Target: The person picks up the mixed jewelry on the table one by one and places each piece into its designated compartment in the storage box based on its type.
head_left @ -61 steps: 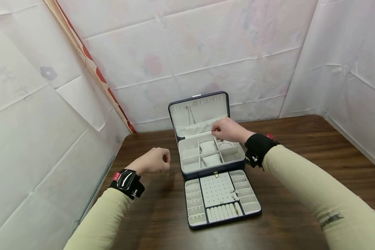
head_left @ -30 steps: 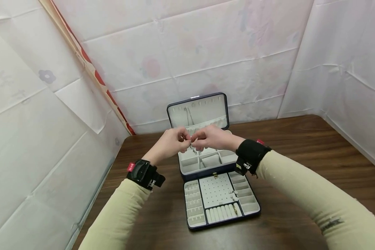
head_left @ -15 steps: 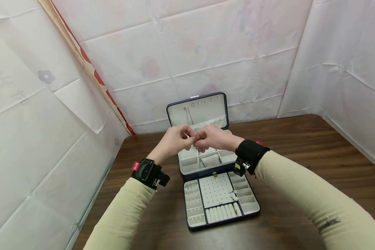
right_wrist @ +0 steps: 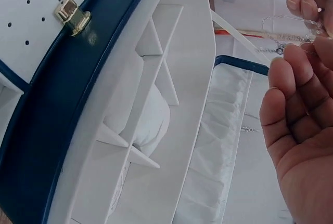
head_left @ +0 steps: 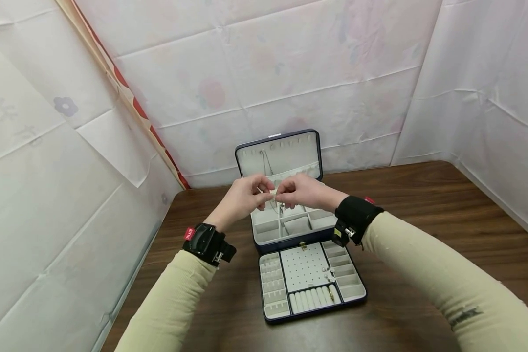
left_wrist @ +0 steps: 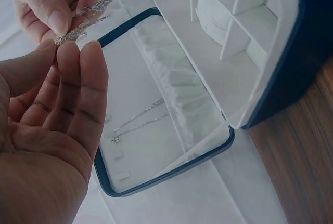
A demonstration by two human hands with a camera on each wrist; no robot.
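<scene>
We pinch the thin chain (left_wrist: 86, 21) with both hands' fingers (left_wrist: 78, 63) above the open jewelry box (head_left: 290, 230). We pull gently, never tugging it.

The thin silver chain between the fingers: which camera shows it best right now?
The left wrist view. There the silver chain runs plainly between the left hand and the right hand, both pinching it. The right wrist view shows only a faint loop at the fingertips. In the head view it is a tiny glint.
</scene>
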